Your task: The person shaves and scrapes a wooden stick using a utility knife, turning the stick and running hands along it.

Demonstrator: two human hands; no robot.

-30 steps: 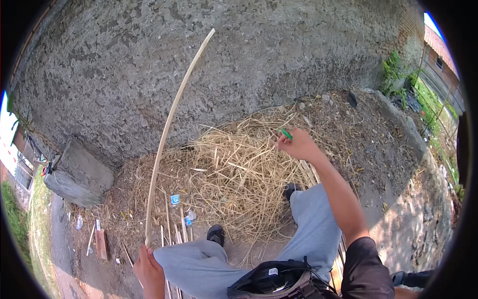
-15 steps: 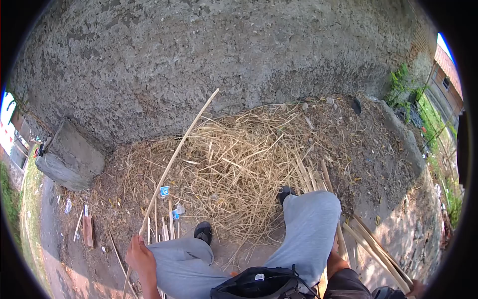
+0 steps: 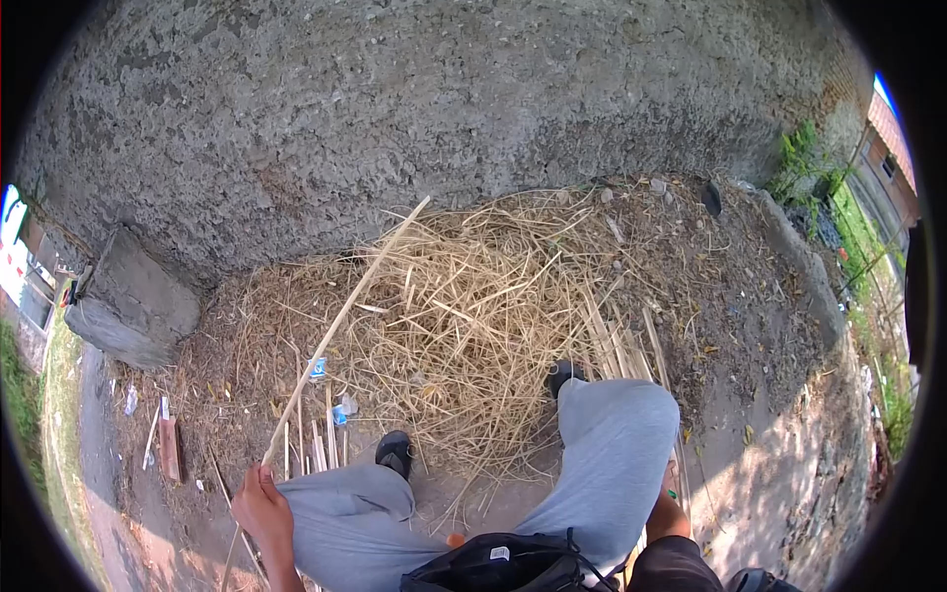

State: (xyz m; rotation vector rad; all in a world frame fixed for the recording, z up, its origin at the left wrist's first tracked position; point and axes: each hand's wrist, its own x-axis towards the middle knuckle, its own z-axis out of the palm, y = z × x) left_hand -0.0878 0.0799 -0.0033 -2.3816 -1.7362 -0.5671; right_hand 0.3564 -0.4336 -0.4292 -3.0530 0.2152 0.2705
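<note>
My left hand [image 3: 261, 503] is at the lower left beside my left knee, fingers closed round a long, thin, pale strip that looks like split bamboo [image 3: 345, 311]. The strip slants up and to the right past the heap of shavings [image 3: 473, 326], its far end close to the wall. Its near end runs down below my hand. My right hand does not show. Beyond my right knee, a bare limb with dark cloth [image 3: 681, 564] appears at the bottom; whose it is, I cannot tell.
A rough plastered wall [image 3: 444, 109] stands ahead. Flat strips [image 3: 617, 340] lie right of the heap, with more pale strips [image 3: 321, 444] by my left foot. A concrete block [image 3: 138, 296] stands at left, near a brown wood piece [image 3: 171, 449]. An open black bag [image 3: 493, 567] rests at my lap.
My left hand has shifted slightly left and the strip's far end has dropped a little. At lower right, a hand and the bundle of strips it held have gone from view.
</note>
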